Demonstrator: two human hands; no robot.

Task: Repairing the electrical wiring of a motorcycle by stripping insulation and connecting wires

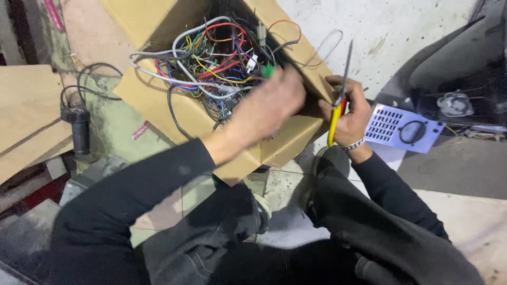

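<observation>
**Inspector:** Head view. Report your hands.

**Worker:** My left hand (272, 100) reaches into the open cardboard box (285, 140), at the edge of the tangle of coloured wires (214, 58). It is motion-blurred, so I cannot tell whether the fingers are spread or pinching a strand. My right hand (349, 113) is closed around the yellow-handled scissors (339, 95); the blades point up and away from me, and they look pressed together.

**Inspector:** Where do the wires lie?

**Worker:** Heaped inside the box, on the floor just ahead of my knees. Grey, red, blue and yellow leads spill over the near rim, and a small green connector (268, 70) sits just beside my left fingers.

**Inspector:** Surroundings?

**Worker:** A white perforated panel with a round opening (402, 129) lies right of the scissors. A black cable with a cylindrical plug (79, 124) lies to the left, near a wooden board (26, 116).

**Inspector:** Step in hand?

**Worker:** I judge it to be sorting: the left hand picks out a lead while the scissors wait. The next move calls for one wire drawn clear of the tangle, so the blades meet that strand alone.
</observation>
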